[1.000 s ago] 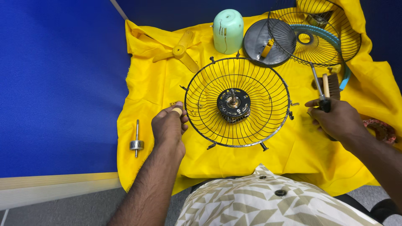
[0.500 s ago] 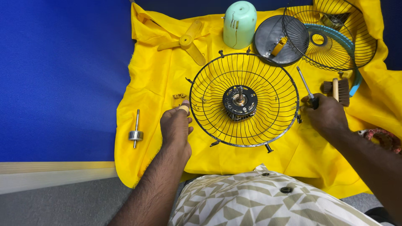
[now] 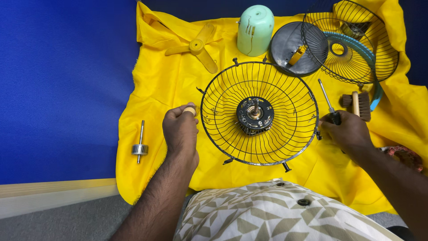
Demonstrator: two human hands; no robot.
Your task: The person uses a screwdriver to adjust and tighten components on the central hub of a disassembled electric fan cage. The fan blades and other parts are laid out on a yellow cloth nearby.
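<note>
A black wire fan guard lies flat on a yellow cloth, with a dark motor hub at its centre. My left hand rests just left of the guard's rim, fingers curled around a small tan piece. My right hand sits at the guard's right edge and grips a black-handled screwdriver, its metal shaft pointing up and away from me.
A yellow fan blade, a pale green motor cover, a dark round plate, a second wire guard and a wooden brush lie further back. A metal shaft with a collar lies on the blue surface.
The view has shifted, so everything sits lower in the picture. My right hand with the screwdriver has come down closer to the guard's right rim. My left hand stays beside the left rim.
</note>
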